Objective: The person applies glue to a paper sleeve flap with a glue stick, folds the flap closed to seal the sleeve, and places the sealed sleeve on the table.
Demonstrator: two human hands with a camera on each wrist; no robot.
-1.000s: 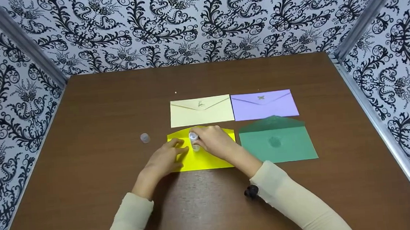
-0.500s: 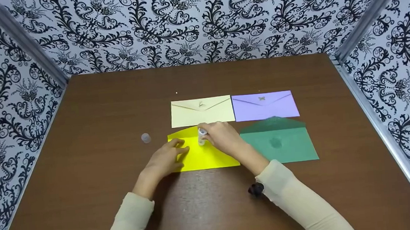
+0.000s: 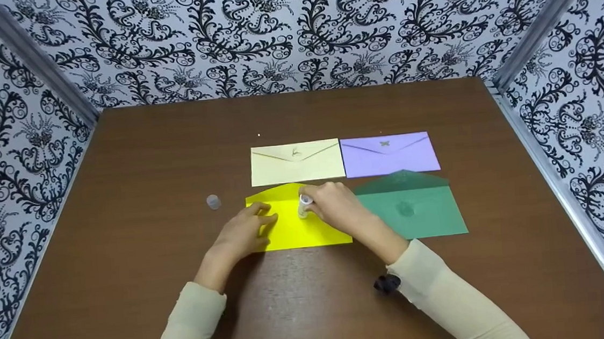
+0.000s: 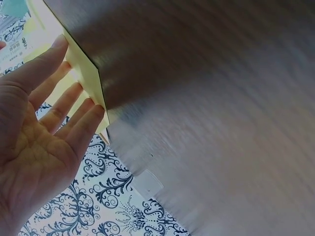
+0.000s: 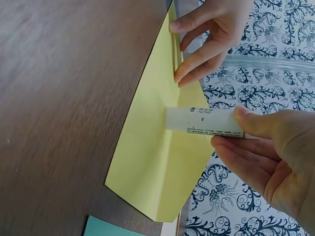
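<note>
The glue stick [image 5: 204, 121] was held nearly upright by the right hand [image 3: 334, 205], pinched near its upper end between thumb and fingers, over the middle of the yellow envelope [image 3: 312, 233]. Its lower end was pointed down at the paper, close to the flap's fold; whether the paper was touched could not be told. The envelope was laid with its long axis running left to right, its opened flap pointed away from the person. Its left part was touched by the left hand [image 3: 245, 230], the fingers spread and loosely bent.

The flap's tip was brought right up to the lower edge of the cream envelope [image 3: 275, 172]. The green envelope [image 3: 432, 213] was placed just to the right, its flap also opened away and its tip set at the lower edge of the purple envelope [image 3: 414, 156]. Room was left on the table [image 3: 138, 214] to the left, where a small translucent cap [image 3: 213, 202] was placed, and along the near side.

Part of the yellow envelope's right edge was hidden by the right hand, and the green envelope's near left corner by the forearm. In the left wrist view the glue stick was cut off; its small print could not be read.
</note>
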